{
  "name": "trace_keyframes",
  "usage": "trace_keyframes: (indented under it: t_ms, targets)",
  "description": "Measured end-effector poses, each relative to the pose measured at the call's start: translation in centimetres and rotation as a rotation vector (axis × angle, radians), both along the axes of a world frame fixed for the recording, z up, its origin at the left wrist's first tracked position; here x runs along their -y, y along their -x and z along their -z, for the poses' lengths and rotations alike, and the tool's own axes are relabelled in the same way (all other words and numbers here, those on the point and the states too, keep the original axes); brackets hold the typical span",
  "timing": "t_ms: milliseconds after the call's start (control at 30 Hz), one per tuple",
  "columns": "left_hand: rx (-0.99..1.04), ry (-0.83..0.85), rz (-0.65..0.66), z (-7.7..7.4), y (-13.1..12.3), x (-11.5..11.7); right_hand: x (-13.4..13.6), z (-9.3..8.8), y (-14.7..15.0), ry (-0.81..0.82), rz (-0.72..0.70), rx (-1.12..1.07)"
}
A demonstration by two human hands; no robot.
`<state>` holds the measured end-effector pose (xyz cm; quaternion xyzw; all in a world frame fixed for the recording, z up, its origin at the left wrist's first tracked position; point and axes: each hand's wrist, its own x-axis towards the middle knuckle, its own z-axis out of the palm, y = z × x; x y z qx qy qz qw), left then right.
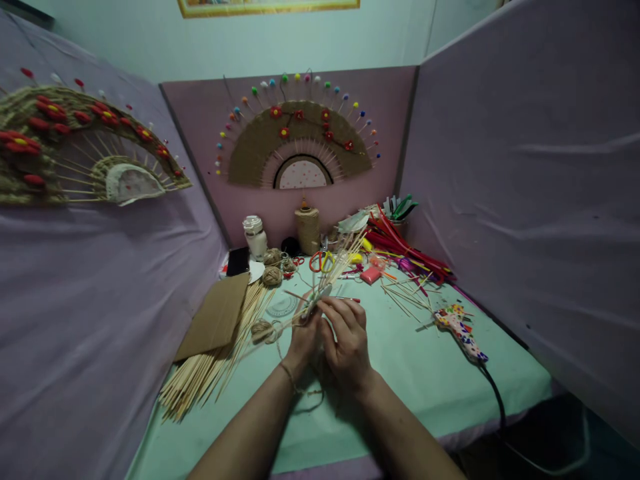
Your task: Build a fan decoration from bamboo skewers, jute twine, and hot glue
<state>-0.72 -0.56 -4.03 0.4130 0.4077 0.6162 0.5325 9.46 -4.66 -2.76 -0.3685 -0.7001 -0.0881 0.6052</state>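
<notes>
In front of me, my left hand (304,337) is closed around the base of a small stick fan (320,297), whose thin wooden sticks (347,263) spread up and to the right. My right hand (346,333) is beside it, fingers curled and pinched against the base; what they pinch is hidden. Jute twine (313,393) hangs below my hands in a loose loop. A small ball of twine (262,331) lies left of my left hand. Under the fan rests a clear protractor (281,305).
A pile of bamboo sticks (195,380) lies under cardboard (215,320) at left. A patterned glue gun (461,332) with a cable is at right. Scissors (321,261), a twine spool (307,230), a jar (255,238) and red pipe cleaners (405,247) line the back. A decorated fan (300,133) hangs behind.
</notes>
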Motion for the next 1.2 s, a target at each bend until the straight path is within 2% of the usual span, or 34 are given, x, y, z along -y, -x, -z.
trace_keyframes:
  t_ms: [100, 200, 333, 567, 767, 900, 967, 1067, 1200]
  targets:
    - [0.167, 0.044, -0.002, -0.4, 0.2, -0.3, 0.1, 0.0, 0.0, -0.039, -0.008, -0.074]
    - [0.426, 0.105, 0.102, -1.0, 0.7, -0.6, -0.1, 0.1, 0.0, -0.017, -0.004, -0.178]
    - [0.590, 0.143, 0.195, -1.5, 1.2, -0.8, -0.8, 0.4, 0.0, 0.055, 0.011, -0.235]
    - [0.654, 0.172, 0.224, -1.9, 1.0, -0.4, -1.2, 1.3, 0.3, 0.204, -0.046, -0.233]
    - [0.626, 0.191, 0.251, -1.8, 1.0, -0.4, -1.3, 1.4, 0.5, 0.241, -0.067, -0.237]
    - [0.596, 0.177, 0.263, -1.4, 1.0, -0.6, -1.0, 1.1, 0.5, 0.201, -0.059, -0.250]
    - [0.571, 0.154, 0.229, -1.2, 0.8, -0.7, -0.7, 1.1, 0.6, 0.186, -0.070, -0.262]
    - [0.495, 0.089, 0.063, -0.7, 0.6, -0.9, -0.5, 1.0, 0.8, 0.257, -0.146, -0.354]
    - [0.225, 0.016, -0.143, -0.3, 1.3, -1.2, -0.3, 0.7, 1.2, 0.601, -0.393, -0.499]
